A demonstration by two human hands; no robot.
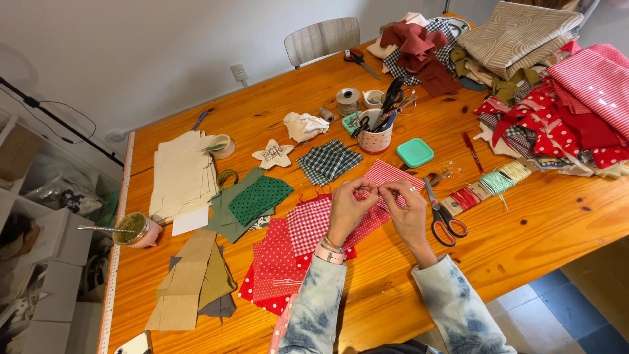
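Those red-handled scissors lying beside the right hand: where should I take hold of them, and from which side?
Take the red-handled scissors by the finger loops, coming from the near table edge. The loops lie toward the person on bare wooden table, while the closed blades point away toward the teal box. The right hand is just beside them, fingertips meeting the left hand.

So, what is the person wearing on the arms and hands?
Both arms are in long sleeves of light blue and white fabric with a mottled, bleached look. The left hand has a pale pink band and thin bracelets at the wrist. The right hand seems to wear a ring on one of the fingers. No gloves.
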